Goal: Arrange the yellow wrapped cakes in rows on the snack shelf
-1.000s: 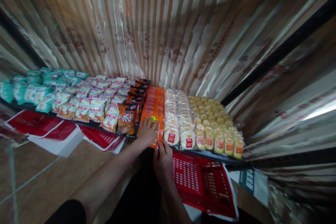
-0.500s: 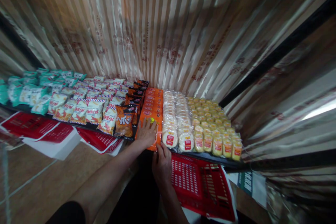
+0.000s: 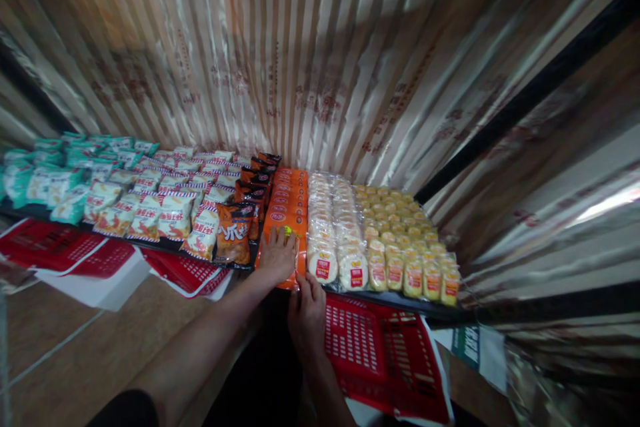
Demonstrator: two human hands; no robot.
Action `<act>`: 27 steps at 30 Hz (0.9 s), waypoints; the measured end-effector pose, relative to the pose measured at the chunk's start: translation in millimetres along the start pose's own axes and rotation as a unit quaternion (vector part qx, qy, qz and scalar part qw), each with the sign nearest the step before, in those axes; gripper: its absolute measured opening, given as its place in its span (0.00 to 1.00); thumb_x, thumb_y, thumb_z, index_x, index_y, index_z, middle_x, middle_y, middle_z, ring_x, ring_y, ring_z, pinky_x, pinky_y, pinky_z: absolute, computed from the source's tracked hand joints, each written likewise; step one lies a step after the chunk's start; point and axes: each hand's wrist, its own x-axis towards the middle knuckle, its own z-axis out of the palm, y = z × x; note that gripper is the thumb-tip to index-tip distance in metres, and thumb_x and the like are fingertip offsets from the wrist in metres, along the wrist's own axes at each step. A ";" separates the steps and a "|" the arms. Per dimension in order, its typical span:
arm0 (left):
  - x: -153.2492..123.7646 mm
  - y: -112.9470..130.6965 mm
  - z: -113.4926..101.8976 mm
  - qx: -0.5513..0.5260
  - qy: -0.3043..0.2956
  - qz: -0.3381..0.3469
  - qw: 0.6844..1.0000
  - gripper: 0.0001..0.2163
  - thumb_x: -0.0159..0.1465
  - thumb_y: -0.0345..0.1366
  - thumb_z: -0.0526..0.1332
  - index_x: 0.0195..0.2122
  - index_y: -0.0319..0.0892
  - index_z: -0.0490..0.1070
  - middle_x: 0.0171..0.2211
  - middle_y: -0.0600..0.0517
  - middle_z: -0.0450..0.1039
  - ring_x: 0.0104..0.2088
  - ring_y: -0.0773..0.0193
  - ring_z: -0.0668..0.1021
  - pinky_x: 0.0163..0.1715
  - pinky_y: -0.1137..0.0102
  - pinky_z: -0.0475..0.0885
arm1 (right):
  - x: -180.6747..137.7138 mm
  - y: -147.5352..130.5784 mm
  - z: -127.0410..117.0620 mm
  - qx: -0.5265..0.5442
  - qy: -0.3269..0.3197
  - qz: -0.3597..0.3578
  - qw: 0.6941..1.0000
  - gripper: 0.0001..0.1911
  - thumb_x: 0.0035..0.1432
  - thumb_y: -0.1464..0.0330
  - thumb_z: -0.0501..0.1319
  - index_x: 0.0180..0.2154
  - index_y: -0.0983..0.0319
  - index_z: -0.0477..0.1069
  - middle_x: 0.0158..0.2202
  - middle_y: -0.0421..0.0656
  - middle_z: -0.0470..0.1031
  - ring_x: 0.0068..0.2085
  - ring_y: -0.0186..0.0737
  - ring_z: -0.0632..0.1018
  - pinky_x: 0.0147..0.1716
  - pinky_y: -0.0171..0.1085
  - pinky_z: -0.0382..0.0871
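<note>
A row of orange snack packets (image 3: 289,202) runs back along a dark shelf (image 3: 400,297). My left hand (image 3: 276,255) lies flat with fingers spread on the frontmost orange packet (image 3: 299,260). My right hand (image 3: 306,310) is just below it at the shelf's front edge, its fingertips touching the packet's lower right corner; I cannot see whether they pinch it. To the right stand round white cakes in clear wrap (image 3: 330,233). To the left is a darker orange chip bag (image 3: 233,232).
Small yellow packets (image 3: 407,240) fill the shelf's right end. White-and-red bags (image 3: 160,203) and teal bags (image 3: 50,173) fill its left part. Red printed sheets (image 3: 385,353) hang below the shelf. Striped shiny fabric (image 3: 300,60) hangs behind. Brown floor (image 3: 75,353) lies at lower left.
Both hands stay on the frontmost orange packet. The view has drifted slightly, so the shelf sits a little lower and further left.
</note>
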 end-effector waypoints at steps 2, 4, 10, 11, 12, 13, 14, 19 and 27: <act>0.0 0.0 0.2 0.001 0.002 0.001 1.000 0.22 0.65 0.39 0.46 0.61 0.44 0.56 0.63 0.43 0.52 0.63 0.46 0.54 0.57 0.44 0.51 | 0.3 -0.5 0.3 0.005 -0.002 0.011 1.000 0.15 0.62 0.69 0.49 0.45 0.67 0.69 0.45 0.56 0.70 0.48 0.48 0.69 0.45 0.50 0.68; -0.1 -0.3 -0.2 0.003 -0.003 0.002 1.000 0.22 0.66 0.39 0.45 0.61 0.44 0.55 0.63 0.43 0.52 0.63 0.46 0.54 0.57 0.44 0.51 | 0.6 0.9 2.0 0.016 0.003 0.017 1.000 0.15 0.62 0.68 0.48 0.45 0.67 0.69 0.44 0.55 0.71 0.47 0.47 0.70 0.45 0.49 0.68; -0.5 -1.1 -1.5 0.005 0.000 0.010 1.000 0.22 0.65 0.40 0.45 0.60 0.44 0.56 0.63 0.42 0.53 0.62 0.45 0.55 0.56 0.43 0.52 | 1.3 11.0 10.2 0.017 0.025 0.013 0.999 0.16 0.62 0.67 0.48 0.44 0.66 0.69 0.42 0.54 0.73 0.45 0.47 0.72 0.44 0.50 0.68; -0.5 -1.0 -0.8 0.005 0.003 0.010 1.000 0.22 0.65 0.40 0.45 0.60 0.44 0.56 0.63 0.42 0.53 0.62 0.45 0.55 0.56 0.44 0.52 | 1.6 12.3 10.5 0.017 0.024 0.012 1.000 0.16 0.61 0.67 0.49 0.44 0.66 0.70 0.41 0.54 0.73 0.45 0.47 0.72 0.44 0.50 0.68; -0.5 -0.9 0.1 0.005 0.009 0.010 1.000 0.22 0.65 0.40 0.45 0.60 0.44 0.57 0.62 0.42 0.54 0.62 0.45 0.56 0.56 0.44 0.52 | 1.8 13.3 10.4 0.017 0.019 0.010 1.000 0.16 0.61 0.67 0.49 0.43 0.66 0.70 0.41 0.54 0.73 0.44 0.47 0.72 0.44 0.50 0.68; -0.5 -0.7 1.3 0.005 0.016 0.010 1.000 0.22 0.65 0.40 0.45 0.60 0.44 0.57 0.62 0.42 0.54 0.61 0.45 0.56 0.56 0.44 0.52 | 2.1 14.0 10.0 0.017 0.010 0.008 1.000 0.16 0.61 0.66 0.49 0.43 0.66 0.70 0.41 0.54 0.73 0.44 0.47 0.72 0.44 0.50 0.68; -0.5 -0.7 2.5 0.004 0.025 0.010 1.000 0.22 0.65 0.40 0.45 0.60 0.44 0.57 0.62 0.42 0.55 0.61 0.45 0.56 0.56 0.44 0.53 | 2.2 14.4 9.3 0.016 -0.001 0.007 1.000 0.16 0.61 0.66 0.49 0.43 0.66 0.70 0.41 0.54 0.73 0.44 0.47 0.72 0.44 0.50 0.68; -1.4 -1.9 6.7 0.000 0.049 0.013 0.999 0.21 0.65 0.40 0.45 0.59 0.44 0.58 0.61 0.43 0.56 0.61 0.45 0.57 0.56 0.44 0.53 | 1.5 13.7 5.2 0.017 -0.022 0.007 1.000 0.17 0.62 0.67 0.47 0.45 0.66 0.69 0.43 0.54 0.73 0.47 0.48 0.71 0.45 0.50 0.68; -5.6 -2.1 10.0 0.009 0.080 0.015 0.997 0.21 0.65 0.40 0.46 0.59 0.45 0.58 0.61 0.44 0.57 0.61 0.46 0.57 0.57 0.45 0.51 | 6.0 -2.0 -14.1 -0.059 -0.053 -0.006 0.997 0.17 0.62 0.67 0.49 0.46 0.65 0.71 0.46 0.54 0.71 0.47 0.47 0.70 0.45 0.47 0.68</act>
